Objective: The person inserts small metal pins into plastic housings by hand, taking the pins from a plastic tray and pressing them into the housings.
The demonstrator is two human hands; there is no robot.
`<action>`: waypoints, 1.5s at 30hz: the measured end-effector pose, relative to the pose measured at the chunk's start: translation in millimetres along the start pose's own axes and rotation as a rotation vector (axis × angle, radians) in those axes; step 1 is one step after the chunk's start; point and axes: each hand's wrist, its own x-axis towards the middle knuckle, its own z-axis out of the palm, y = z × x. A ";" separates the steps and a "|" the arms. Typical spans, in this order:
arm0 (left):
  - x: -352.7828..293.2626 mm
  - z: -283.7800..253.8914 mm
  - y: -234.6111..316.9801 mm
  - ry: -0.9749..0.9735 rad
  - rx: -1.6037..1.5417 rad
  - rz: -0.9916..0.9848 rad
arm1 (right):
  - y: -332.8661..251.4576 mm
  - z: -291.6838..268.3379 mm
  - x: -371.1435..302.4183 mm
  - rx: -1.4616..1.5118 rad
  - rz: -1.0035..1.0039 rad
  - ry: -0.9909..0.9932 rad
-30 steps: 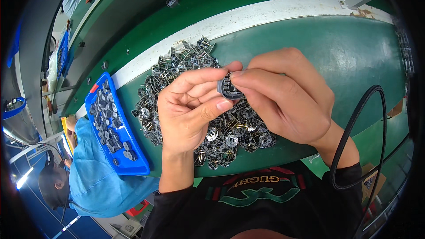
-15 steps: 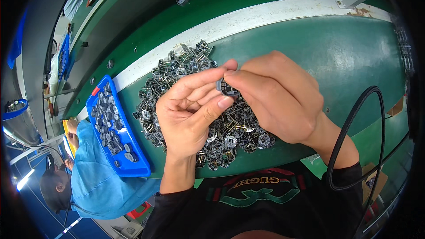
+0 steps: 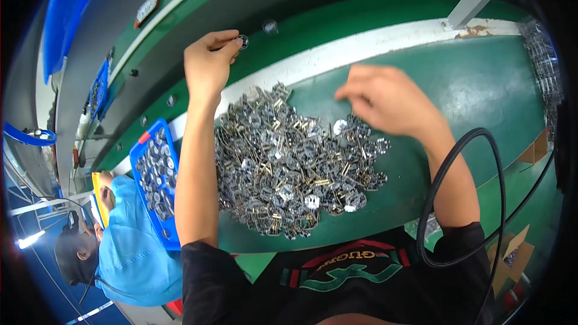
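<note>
Left hand moved beyond rail, pinching disc; right hand near heap, grip unclear.

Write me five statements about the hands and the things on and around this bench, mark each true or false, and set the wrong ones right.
1. The left hand holds a small round part. True.
2. The two hands are touching each other. False: they are well apart, with the right hand near the upper right of the pile of metal-pronged parts.
3. A blue tray stands to the left of the pile. True.
4. The blue tray is empty. False: many grey round pieces lie in it.
5. Nobody else is in view. False: another person in a blue top is at the left.
</note>
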 end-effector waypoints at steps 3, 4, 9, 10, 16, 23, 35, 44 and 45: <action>53.0 11.1 -52.8 0.057 0.173 0.014 | -8.8 -8.2 -6.1 -0.040 0.069 -0.291; 62.9 13.2 -67.2 0.071 0.210 0.034 | -10.1 -9.9 -6.2 -0.026 0.075 -0.331; 70.6 31.0 -67.7 -0.021 0.237 -0.053 | 2.8 -7.3 -12.1 -0.009 0.167 -0.324; 68.2 31.3 -63.1 -0.034 0.240 -0.043 | 1.3 -9.1 -10.2 -0.006 0.178 -0.312; 45.3 67.1 -6.1 -0.093 0.518 0.289 | 11.5 -2.0 0.0 0.146 0.046 0.021; 52.2 91.7 -4.0 -0.217 0.571 0.326 | -4.8 -10.3 2.3 0.334 0.266 0.176; -104.9 32.4 52.0 -0.182 -0.385 0.127 | -11.4 1.8 1.3 0.798 0.163 0.069; -150.9 18.8 32.0 -0.126 -0.947 -0.287 | -53.9 20.6 4.4 0.699 0.111 0.249; -152.3 18.7 28.1 -0.180 -1.022 -0.273 | -57.2 25.0 3.9 0.698 0.113 0.242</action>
